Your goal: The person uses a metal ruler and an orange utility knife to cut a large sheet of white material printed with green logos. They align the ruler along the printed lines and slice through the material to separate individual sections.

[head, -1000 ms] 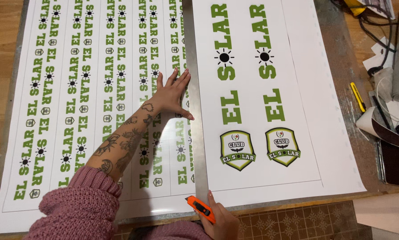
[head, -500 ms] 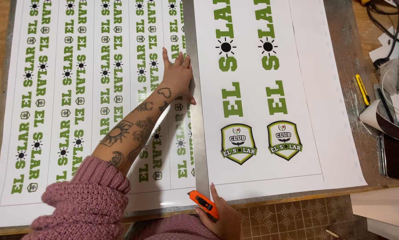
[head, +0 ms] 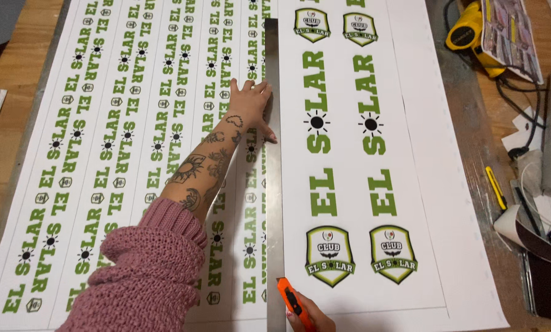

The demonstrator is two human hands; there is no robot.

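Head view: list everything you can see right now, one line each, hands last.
printed sheet: one, white with green lettering and shield badges, covering the table
metal ruler: one, grey, lying lengthwise down the sheet
utility knife: one, orange, at the ruler's near end
yellow tool: one, top right
yellow pen-like tool: one, right edge
table: wooden, bare at left
left hand: flat on the sheet, pressing against the ruler; pink knit sleeve
right hand: holding the utility knife

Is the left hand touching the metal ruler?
Touching. Head view: the left hand lies flat, thumb and fingertips overlapping the metal ruler's left edge.
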